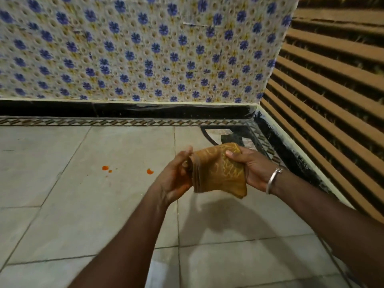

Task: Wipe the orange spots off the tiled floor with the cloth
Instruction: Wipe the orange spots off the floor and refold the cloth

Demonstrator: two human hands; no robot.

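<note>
A folded mustard-brown cloth (218,169) with a pale yellow pattern is held in the air above the grey tiled floor (83,194). My right hand (249,165), with a silver bangle on the wrist, grips its right side, thumb on top. My left hand (176,173) holds the folded left edge, fingers around it. Orange spots lie on the floor to the left of my hands: a larger spot (105,167) with a tiny one beside it, and another spot (149,171) close to my left hand.
A wall (145,48) papered with blue flowers stands ahead, with a black skirting (124,110) and a patterned floor border below it. A brown slatted wall (332,90) closes the right side. A dark inlay (230,136) marks the floor corner behind the cloth.
</note>
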